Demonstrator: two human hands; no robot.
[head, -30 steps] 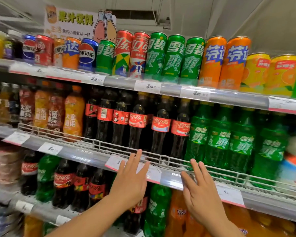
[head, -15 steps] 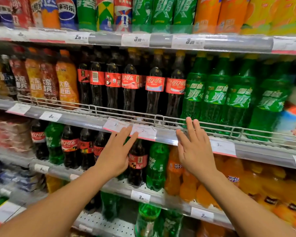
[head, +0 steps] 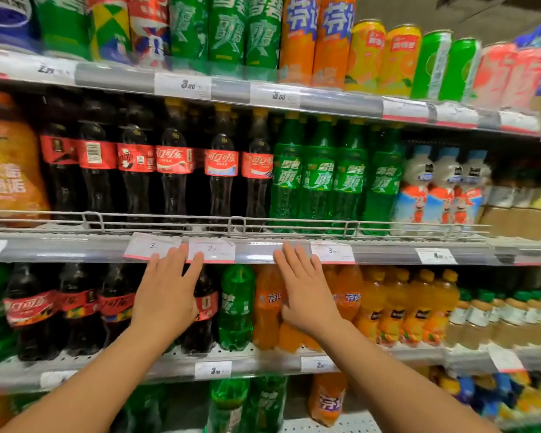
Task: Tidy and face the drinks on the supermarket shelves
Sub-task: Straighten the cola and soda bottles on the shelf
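Several dark cola bottles (head: 174,170) with red labels stand on the middle shelf behind a wire rail (head: 231,221); some labels are turned sideways. To their right stand green lemon-lime bottles (head: 319,182). My left hand (head: 167,295) and my right hand (head: 306,295) are raised, fingers spread, empty, in front of the lower shelf, fingertips at the price strip (head: 256,251). Between the hands a green bottle (head: 236,307) and orange soda bottles (head: 267,304) stand on the lower shelf. More cola bottles (head: 32,310) stand at lower left.
Tall cans (head: 263,35) in green, orange, yellow and red line the top shelf. White cartoon-printed bottles (head: 438,185) stand at middle right, an orange drink bottle (head: 10,170) at far left. Orange juice bottles (head: 419,307) fill the lower right. Paper price tags (head: 152,246) hang on the strips.
The view has shifted to the right and slightly up. Both hands stay open and have spread a little further apart, below the middle shelf's price strip.
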